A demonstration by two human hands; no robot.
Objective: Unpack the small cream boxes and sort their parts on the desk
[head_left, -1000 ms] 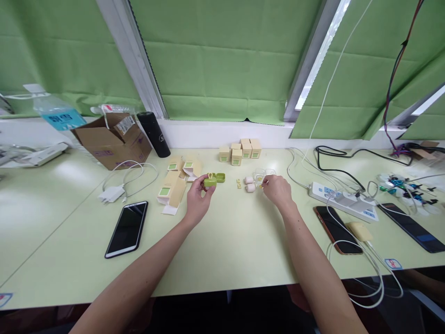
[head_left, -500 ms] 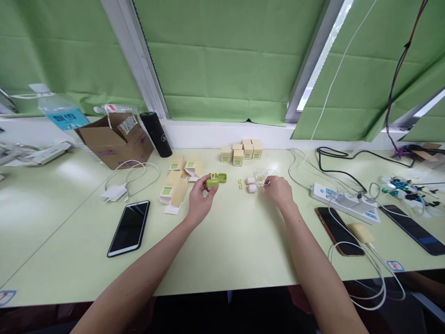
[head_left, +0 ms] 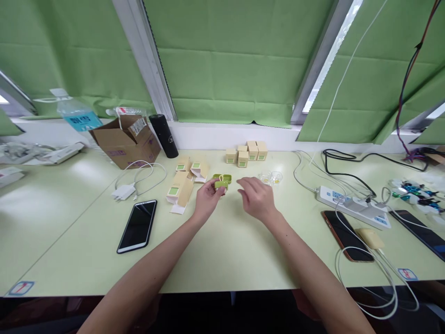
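Green case (head_left: 221, 185): open, near mid-worktop (head_left: 222, 250), in the grasp of the left hand (head_left: 206, 200). Thumb and fingers pinch its near part; a pale ring (head_left: 221, 177) stands at the case. Right hand (head_left: 259, 198) just to the right of it, apart from the case, palm down, fingers bent toward it, thumb below. Fingertips small and blurred here; cannot tell whether they pinch anything.

Beyond the right hand, 2 clear cups (head_left: 276, 177), side by side, yellow at the bottom. Farther back, 5 small boxes (head_left: 243, 160) bunched near the wall, green labels facing out. Left of the case, opened boxes (head_left: 182, 191), flaps out, lying close together.

Outer left: white charger (head_left: 123, 192) with looped cable, white-edged phone (head_left: 137, 226) face up, brown carton (head_left: 128, 147), black flask (head_left: 163, 136) beside it. Outer right: power strip (head_left: 351, 205), with an orange-edged phone (head_left: 342, 232) nearer.
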